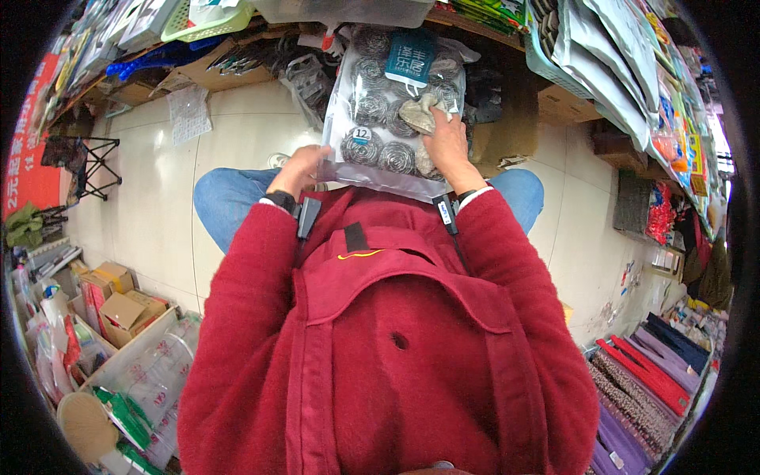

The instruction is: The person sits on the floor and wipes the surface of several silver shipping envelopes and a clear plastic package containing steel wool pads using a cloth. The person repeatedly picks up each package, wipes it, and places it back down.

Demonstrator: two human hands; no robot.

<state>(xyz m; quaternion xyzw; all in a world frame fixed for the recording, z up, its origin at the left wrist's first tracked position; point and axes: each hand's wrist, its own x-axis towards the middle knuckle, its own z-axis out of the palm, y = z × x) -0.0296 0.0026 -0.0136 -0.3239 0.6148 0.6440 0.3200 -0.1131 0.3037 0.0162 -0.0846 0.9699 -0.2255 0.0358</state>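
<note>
At the head view's upper middle, a clear pack (380, 177) of coiled silvery scourers (368, 108) lay with a teal label (411, 57) toward its far end, left hand (299, 168) at its left edge, finger grip undeterminable, right hand (448, 146) over it, fingers closed on a grey-beige cloth (419, 116).

We see a glossy, pale tiled floor (150, 190)
Left, a red banner (33, 142) and black folding frame (100, 168); far, a wooden shelf (483, 26).

Downward fisheye view (head-worn)
</note>
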